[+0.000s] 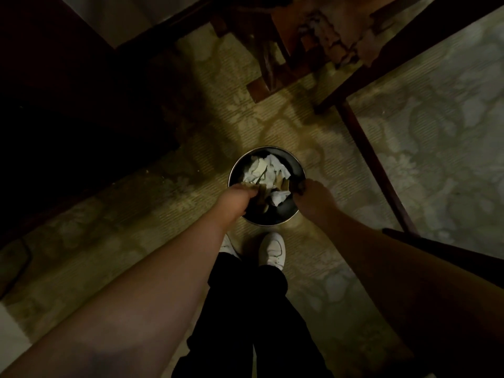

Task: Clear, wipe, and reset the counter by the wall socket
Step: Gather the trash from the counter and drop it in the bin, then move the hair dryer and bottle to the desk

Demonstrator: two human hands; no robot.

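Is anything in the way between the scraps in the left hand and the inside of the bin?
Nothing visible. The left hand holds brownish scraps right over the open mouth of the round bin, which has no lid on it. The right hand sits at the bin's right rim, off to the side. Crumpled paper already lies inside.

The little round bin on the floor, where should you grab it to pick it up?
Probably by its rim, from above, one hand on each side. The bin stands upright on the carpet with its mouth open, full of crumpled paper. The left hand and right hand are already at opposite edges.
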